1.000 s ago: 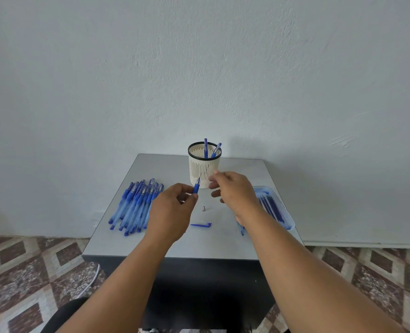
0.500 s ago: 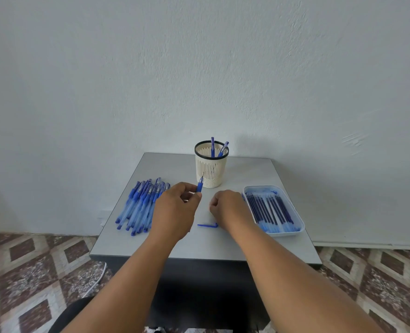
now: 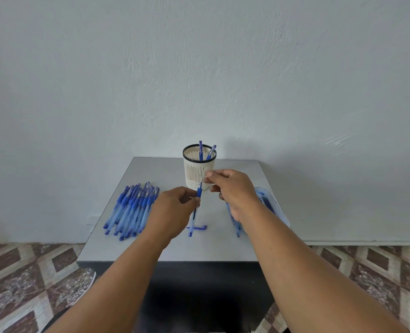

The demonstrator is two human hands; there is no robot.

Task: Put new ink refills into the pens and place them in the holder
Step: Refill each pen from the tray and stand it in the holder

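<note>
My left hand (image 3: 173, 211) grips a blue pen (image 3: 198, 197) by its barrel and holds it tilted above the table, front end up. My right hand (image 3: 234, 188) pinches the pen's top end between thumb and forefinger; the small part at that end is hidden by the fingertips. Right behind the hands stands the white slotted holder (image 3: 197, 173) with a black rim, and two blue pens stick out of it. A pile of several blue pens (image 3: 133, 209) lies on the left of the table. My right forearm covers most of the clear refill tray (image 3: 274, 204) on the right.
A blue pen cap (image 3: 200, 227) lies on the grey table (image 3: 223, 248) under the held pen. The table stands against a white wall, its front edge close to me. Patterned floor tiles lie on both sides.
My right hand dropped to the table where a small metal tip lay, then rose to the pen's top end. The tip no longer shows on the table. The left hand kept the pen.
</note>
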